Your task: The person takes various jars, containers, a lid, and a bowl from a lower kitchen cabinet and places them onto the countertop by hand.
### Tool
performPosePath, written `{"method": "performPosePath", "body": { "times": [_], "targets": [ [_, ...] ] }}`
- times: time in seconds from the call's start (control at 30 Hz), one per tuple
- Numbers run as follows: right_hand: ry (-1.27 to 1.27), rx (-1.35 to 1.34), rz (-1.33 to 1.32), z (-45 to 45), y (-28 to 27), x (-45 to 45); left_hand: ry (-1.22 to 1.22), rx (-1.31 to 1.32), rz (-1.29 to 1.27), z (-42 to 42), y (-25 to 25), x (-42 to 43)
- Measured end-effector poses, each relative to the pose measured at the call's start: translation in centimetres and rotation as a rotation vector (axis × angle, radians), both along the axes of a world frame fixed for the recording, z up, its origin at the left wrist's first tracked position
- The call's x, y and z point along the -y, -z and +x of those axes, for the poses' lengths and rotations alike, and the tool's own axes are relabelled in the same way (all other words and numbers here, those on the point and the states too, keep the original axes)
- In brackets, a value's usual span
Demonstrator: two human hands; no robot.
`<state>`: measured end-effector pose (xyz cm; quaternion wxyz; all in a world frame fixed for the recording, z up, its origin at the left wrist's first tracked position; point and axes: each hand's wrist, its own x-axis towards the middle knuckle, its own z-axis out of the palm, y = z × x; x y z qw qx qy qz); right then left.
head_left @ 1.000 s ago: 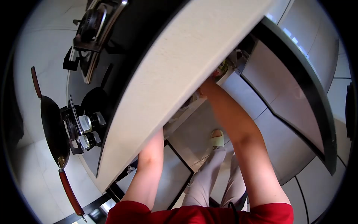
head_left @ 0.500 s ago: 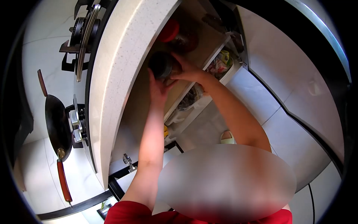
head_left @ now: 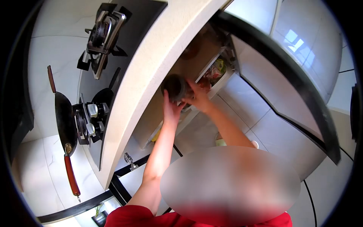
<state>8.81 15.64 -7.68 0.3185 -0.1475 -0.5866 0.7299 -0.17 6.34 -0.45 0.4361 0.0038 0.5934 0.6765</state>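
Observation:
Both hands are inside the open cabinet under the counter, around a dark round jar [head_left: 174,86]. My left hand [head_left: 172,109] is at the jar's near side, fingers wrapped against it. My right hand [head_left: 198,97] touches its right side with the fingers, slightly blurred. Just right of the hands, a door rack [head_left: 217,72] holds colourful packets. Deeper on the shelf, a reddish jar [head_left: 191,51] stands in shadow.
The pale counter edge [head_left: 151,81] curves above the cabinet. On the left are a black wok [head_left: 65,117] with red-brown handles and a gas burner [head_left: 102,36]. An open door [head_left: 276,79] stands at the right. A hinge [head_left: 130,162] shows near the lower left.
Both hands first came out from beneath the counter edge into view around the dark jar. Since then the hands and jar have shifted to the right and nearer, and the view has turned.

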Motion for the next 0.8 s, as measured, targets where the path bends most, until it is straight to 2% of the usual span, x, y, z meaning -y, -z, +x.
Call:
{"method": "performPosePath", "body": {
  "times": [0.07,0.23,0.3,0.37,0.43,0.5,0.57,0.63,0.8],
  "targets": [
    [0.044,-0.001,0.026,4.0,-3.1,1.4,0.015,0.073,0.023,2.5,-1.4,1.6],
    [0.092,0.175,-0.001,13.7,-12.6,5.7,0.053,0.155,0.005,10.9,-9.6,5.2],
    [0.165,0.087,-0.057,17.1,-15.8,8.0,0.048,0.173,-0.04,14.3,-13.9,6.2],
    [0.255,0.164,0.081,20.4,-19.1,9.4,0.158,0.163,0.006,17.4,-18.7,6.5],
    [0.356,0.124,0.056,23.8,-23.7,10.6,0.311,0.118,0.007,20.3,-23.3,6.8],
    [0.516,0.224,0.261,27.2,-27.7,11.8,0.391,0.069,-0.014,22.9,-26.8,7.2],
    [0.608,0.249,0.239,30.4,-31.3,13.1,0.514,0.064,0.009,25.0,-29.4,7.6],
    [0.585,0.035,-0.006,33.2,-34.2,13.4,0.597,0.066,0.033,27.9,-33.0,6.7],
    [0.841,0.15,0.129,45.0,-39.0,14.1,0.845,0.073,0.089,38.9,-37.8,4.2]
  ]
}}
